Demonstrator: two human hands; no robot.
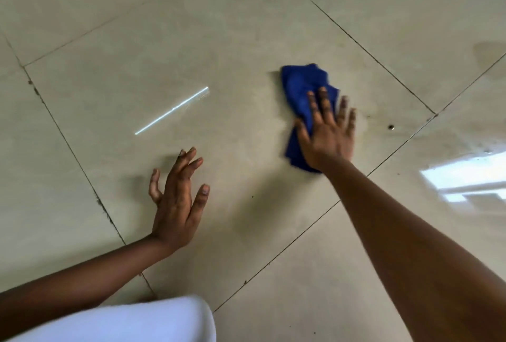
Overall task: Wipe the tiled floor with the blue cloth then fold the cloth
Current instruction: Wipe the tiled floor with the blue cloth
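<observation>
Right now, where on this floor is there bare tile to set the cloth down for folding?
Bare tile lies between the left hand and the right hand, which presses the blue cloth. More lies beyond the light streak, toward the far grout lines. Near the white garment and both forearms it is crowded.

Both forearms bare, no sleeves seen. White garment worn, visible at 6-7 o'clock. No rings or bands seen on hands.
</observation>
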